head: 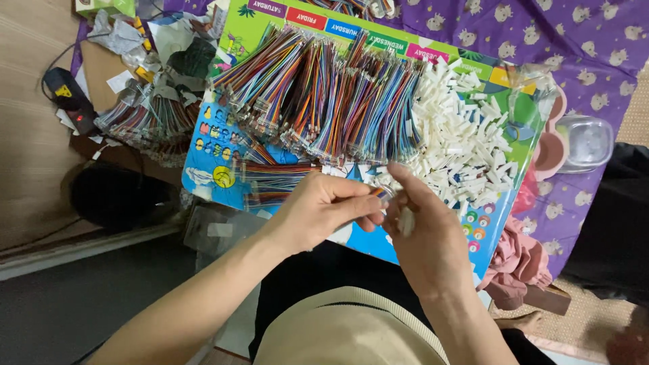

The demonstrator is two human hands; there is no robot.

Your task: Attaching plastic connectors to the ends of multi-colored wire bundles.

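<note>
My left hand (321, 208) pinches the end of a multicoloured ribbon wire bundle (274, 177) that trails off to the left. My right hand (422, 233) meets it fingertip to fingertip and holds a small white plastic connector (405, 220). Both hands hover over the near edge of a colourful board (216, 152) on my lap. Many more striped wire bundles (324, 88) lie fanned across the board. A heap of white connectors (463, 138) sits at its right side.
More bagged wire bundles (145, 118) and scraps lie to the left, by a black device (67, 94). A clear plastic container (585, 142) and a pink tray (549, 152) rest on the purple patterned cloth (574, 40) at right. A pink garment (517, 260) lies beside my leg.
</note>
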